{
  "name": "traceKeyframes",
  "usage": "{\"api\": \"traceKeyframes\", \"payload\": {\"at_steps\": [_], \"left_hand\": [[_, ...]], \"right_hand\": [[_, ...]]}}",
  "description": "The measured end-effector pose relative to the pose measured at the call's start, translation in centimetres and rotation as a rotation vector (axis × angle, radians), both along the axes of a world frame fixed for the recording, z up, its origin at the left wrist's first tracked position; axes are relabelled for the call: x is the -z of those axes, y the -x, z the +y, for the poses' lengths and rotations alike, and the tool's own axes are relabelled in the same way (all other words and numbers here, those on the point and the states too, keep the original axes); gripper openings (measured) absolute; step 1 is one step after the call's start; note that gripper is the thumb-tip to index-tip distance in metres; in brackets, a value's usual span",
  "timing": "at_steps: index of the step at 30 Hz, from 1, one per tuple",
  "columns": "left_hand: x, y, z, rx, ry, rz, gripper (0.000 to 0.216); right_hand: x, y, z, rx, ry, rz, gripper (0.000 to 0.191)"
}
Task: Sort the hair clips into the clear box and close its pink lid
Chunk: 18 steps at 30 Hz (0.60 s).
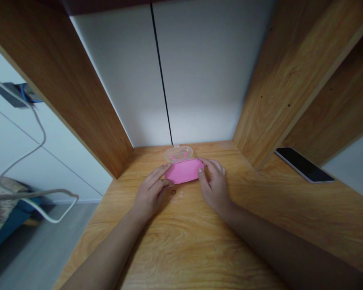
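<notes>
A small pink box (183,170) with a clear hinged lid (178,153) standing open sits on the wooden desk (181,241), near the back wall. My left hand (151,192) rests at the box's left end, fingers touching it. My right hand (214,183) holds the box's right end, thumb on the front and fingers over the top. Two tiny rings, one dark (173,192) and one clear (180,193), lie on the desk just in front of the box, between my hands.
Wooden side panels (87,108) wall in the desk nook left and right. A black phone (304,164) lies on the desk to the right, past the right panel. A white cable (33,193) hangs at the far left over the floor.
</notes>
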<state>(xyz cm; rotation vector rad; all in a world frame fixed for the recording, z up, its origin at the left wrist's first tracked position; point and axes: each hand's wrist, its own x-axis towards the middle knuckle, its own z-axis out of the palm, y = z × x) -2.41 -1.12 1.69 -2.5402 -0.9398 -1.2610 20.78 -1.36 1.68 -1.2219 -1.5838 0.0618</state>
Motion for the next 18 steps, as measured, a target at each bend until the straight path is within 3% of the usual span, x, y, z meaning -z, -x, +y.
{"api": "traceKeyframes", "payload": {"at_steps": [6,11,18], "left_hand": [[0.52,-0.09,-0.02,-0.063,0.005,-0.104,0.013],[0.55,-0.17,0.07,-0.060,0.056,-0.144,0.036],[0.63,0.04,0.20,-0.062,0.052,-0.156,0.028]], "right_hand": [[-0.18,-0.15,-0.16,-0.010,-0.031,0.049,0.028],[0.15,-0.27,-0.06,-0.051,-0.038,0.080,0.027],[0.14,-0.20,0.12,-0.067,-0.026,0.090,0.027]]}}
